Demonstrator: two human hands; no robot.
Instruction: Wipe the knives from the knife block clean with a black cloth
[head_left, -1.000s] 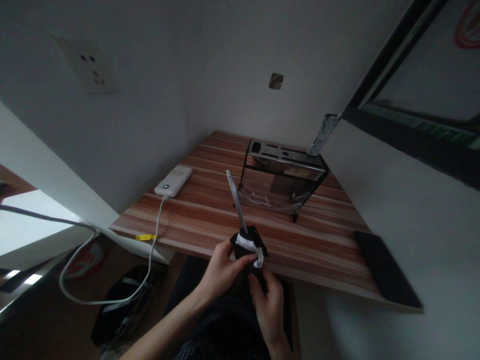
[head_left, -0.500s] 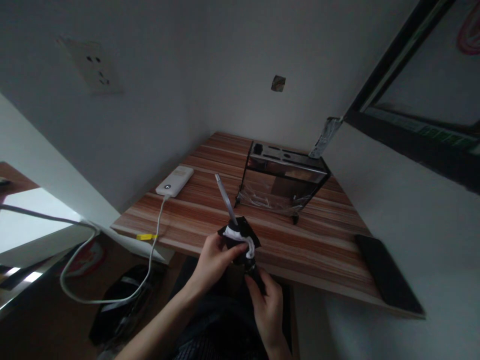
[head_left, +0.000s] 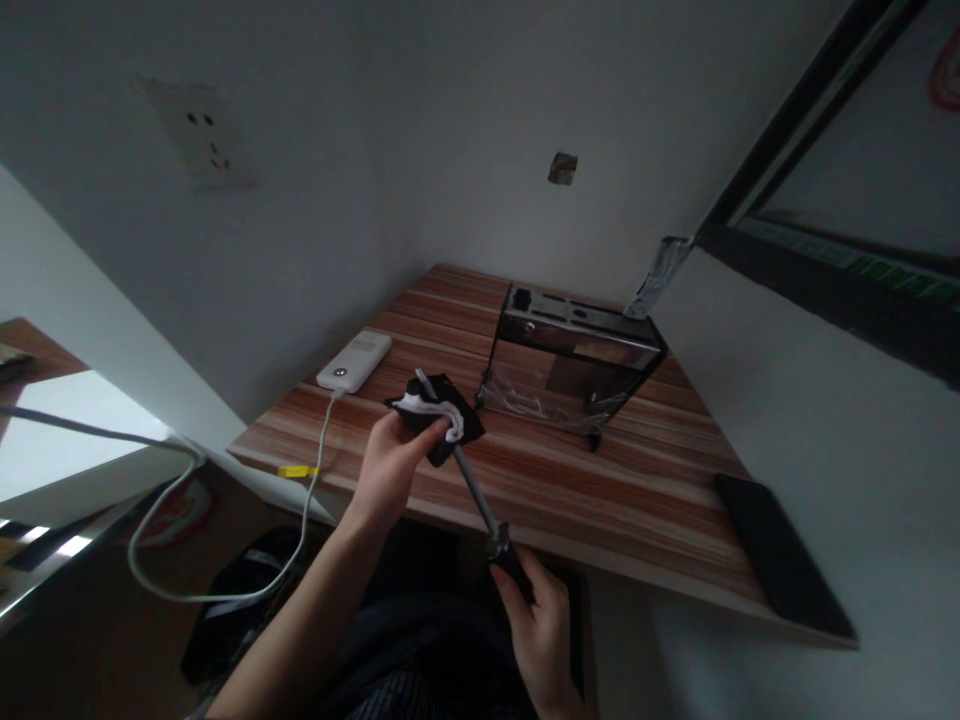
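My left hand [head_left: 394, 465] is closed around a folded black-and-white cloth [head_left: 450, 408], thumb pressed on top. The cloth is wrapped about the upper part of a grey metal rod [head_left: 476, 490], whose tip pokes out above it. A black handle [head_left: 513, 570] forms the rod's lower end. My right hand [head_left: 538, 610] grips this handle with the thumb along it. The rod slants up and to the left, over the front edge of the table. What kind of tool it is, I cannot make out.
On the wood-grain table [head_left: 420, 310] stand a clear box with a dark frame [head_left: 585, 360], a white power bank [head_left: 354, 362] with a white cable [head_left: 307, 520], and a black phone-like slab [head_left: 784, 555]. A yellow tag [head_left: 296, 471] lies at the front edge. Walls rise behind.
My left hand has slid the cloth up and left along the rod, baring the shaft below it. Less of the tip now shows above. My right hand stays on the handle.
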